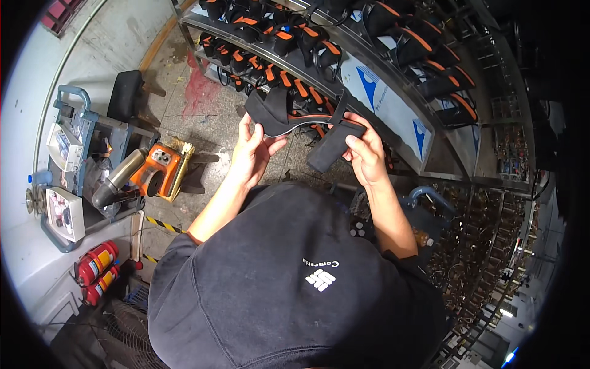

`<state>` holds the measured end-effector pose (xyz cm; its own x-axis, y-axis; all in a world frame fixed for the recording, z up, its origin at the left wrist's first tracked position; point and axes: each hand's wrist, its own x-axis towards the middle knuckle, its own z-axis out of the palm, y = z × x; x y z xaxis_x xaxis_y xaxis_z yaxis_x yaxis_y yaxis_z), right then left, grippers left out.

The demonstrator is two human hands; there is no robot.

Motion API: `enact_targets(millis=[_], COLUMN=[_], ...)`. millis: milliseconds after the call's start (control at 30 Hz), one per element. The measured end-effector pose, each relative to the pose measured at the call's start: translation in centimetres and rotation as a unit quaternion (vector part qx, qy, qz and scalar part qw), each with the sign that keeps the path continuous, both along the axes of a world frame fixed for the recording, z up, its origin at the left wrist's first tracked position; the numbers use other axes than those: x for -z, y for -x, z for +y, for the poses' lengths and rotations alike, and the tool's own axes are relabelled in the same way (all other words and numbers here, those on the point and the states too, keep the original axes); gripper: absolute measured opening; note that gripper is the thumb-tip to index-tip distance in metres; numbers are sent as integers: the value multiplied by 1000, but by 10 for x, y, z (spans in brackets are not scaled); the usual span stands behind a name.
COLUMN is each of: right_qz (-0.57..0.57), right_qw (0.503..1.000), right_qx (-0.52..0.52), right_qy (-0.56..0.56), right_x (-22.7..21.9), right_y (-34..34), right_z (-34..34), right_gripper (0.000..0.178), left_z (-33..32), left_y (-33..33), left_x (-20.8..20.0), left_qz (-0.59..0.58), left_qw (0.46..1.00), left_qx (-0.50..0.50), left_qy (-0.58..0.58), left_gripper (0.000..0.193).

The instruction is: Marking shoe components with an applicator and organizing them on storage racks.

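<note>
Both my hands hold one black high-heeled sandal (269, 112) up in front of my chest, turned on its side. At its toe end, the thumb and fingers of my left hand (251, 154) pinch the sole below the wide front strap. Closed around the heel end is my right hand (367, 154), its thumb on the thick block heel (332, 149). An ankle strap stands up near the heel, and a strip of orange-brown insole shows along the middle. Fingers behind the sandal are partly hidden.
Ahead, metal racks (258, 42) carry several rows of black shoes with orange insoles. To the left are an orange machine with a metal pipe (161, 167), a blue-grey cart (80, 98), a black stool (125, 95) and red fire extinguishers (97, 263). More crowded shelves (473, 246) stand at right.
</note>
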<state>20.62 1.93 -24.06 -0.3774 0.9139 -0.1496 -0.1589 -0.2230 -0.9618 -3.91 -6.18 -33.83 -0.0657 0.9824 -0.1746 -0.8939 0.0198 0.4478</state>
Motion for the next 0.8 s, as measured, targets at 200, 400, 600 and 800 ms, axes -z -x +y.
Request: enact_targets(millis=[200,400,600,800], right_qz=[35,-177,-231,-223], right_qw=[993,973,857,876], right_qx=[19,-43,-76,-65], right_qy=[108,-142,-454,-422], right_x=[1,6,24,28], right_y=[-19,-3,5,-13], right_z=[-10,-45,-66,-65], right_gripper=[51,46,40,38], left_z=[3,11,24,24], left_y=[-6,-15,-19,-19], left_x=[-12,-23,-9,-5], left_qz=[65,-77,-274,-279], left_qw=[998,996,961,960], left_qx=[-15,26,29,-4], left_qy=[-20,33,23,-13], left_gripper=[60,67,81,84])
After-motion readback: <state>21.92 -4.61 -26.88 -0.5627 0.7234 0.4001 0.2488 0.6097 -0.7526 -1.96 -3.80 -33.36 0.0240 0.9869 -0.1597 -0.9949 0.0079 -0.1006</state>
